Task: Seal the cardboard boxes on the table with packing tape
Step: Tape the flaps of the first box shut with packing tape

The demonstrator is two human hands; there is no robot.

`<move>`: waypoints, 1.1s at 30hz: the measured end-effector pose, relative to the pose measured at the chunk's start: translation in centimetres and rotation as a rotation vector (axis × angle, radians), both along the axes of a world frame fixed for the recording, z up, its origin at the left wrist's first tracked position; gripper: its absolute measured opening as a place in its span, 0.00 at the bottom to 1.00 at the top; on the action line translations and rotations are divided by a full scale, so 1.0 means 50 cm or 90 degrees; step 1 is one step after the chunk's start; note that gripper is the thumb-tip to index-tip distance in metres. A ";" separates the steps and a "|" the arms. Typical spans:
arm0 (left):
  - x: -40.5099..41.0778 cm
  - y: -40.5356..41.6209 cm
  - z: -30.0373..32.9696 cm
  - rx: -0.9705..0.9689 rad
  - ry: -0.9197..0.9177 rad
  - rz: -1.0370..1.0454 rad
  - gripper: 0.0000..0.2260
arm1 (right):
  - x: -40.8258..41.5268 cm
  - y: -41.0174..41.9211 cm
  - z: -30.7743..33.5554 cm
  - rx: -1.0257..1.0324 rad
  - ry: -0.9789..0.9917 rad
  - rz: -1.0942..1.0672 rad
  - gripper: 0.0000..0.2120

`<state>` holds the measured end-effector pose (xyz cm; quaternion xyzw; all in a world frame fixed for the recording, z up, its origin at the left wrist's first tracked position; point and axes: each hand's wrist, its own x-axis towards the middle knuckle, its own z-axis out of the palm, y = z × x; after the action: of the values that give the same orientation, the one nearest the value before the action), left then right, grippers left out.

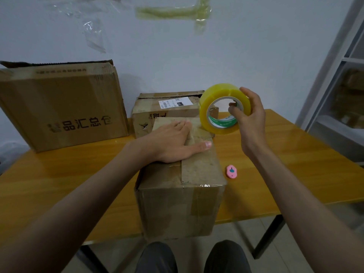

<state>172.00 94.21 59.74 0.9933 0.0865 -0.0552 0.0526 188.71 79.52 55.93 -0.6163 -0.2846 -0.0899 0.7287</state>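
Tabletop (59, 174): tape roll (224, 108) in right hand (250, 117)

pink cutter (231, 171) on table, shelving (334, 79) right

Looks like a small packing or stockroom space, not a home room. Evidence: worn cardboard boxes (65, 107) with printed characters and a shipping label (174, 102) standing on a plain orange-topped counter (285, 164) with black metal legs, a big roll of yellowish packing tape (222, 107), a small pink cutter (231, 171). Bare white wall (177, 56) with leftover strips of clear and yellowed tape (173, 10) stuck on it, tiled floor (305, 243), and a metal shelving rack (334, 75) at right holding more blurred cartons.
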 end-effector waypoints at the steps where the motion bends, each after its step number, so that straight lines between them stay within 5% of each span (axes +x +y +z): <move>1: 0.005 -0.002 0.001 -0.001 0.002 0.009 0.49 | 0.002 0.000 -0.007 0.009 0.020 0.002 0.23; 9: 0.038 -0.028 -0.008 -0.028 0.035 0.096 0.55 | -0.018 0.016 -0.065 0.067 0.267 0.216 0.22; 13: 0.037 -0.028 -0.023 -0.040 0.006 0.115 0.54 | -0.047 0.037 -0.099 0.061 0.323 0.312 0.32; 21: 0.030 0.004 -0.041 -0.052 -0.044 0.087 0.56 | -0.075 0.062 -0.064 0.018 0.154 0.238 0.17; 33: -0.059 0.097 -0.036 -0.245 -0.218 0.099 0.45 | -0.141 0.171 0.010 0.024 0.060 0.215 0.14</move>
<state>169.06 99.05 57.92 0.9502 0.1403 0.1024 0.2586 181.66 88.09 56.45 -0.5496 -0.3481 0.0574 0.7573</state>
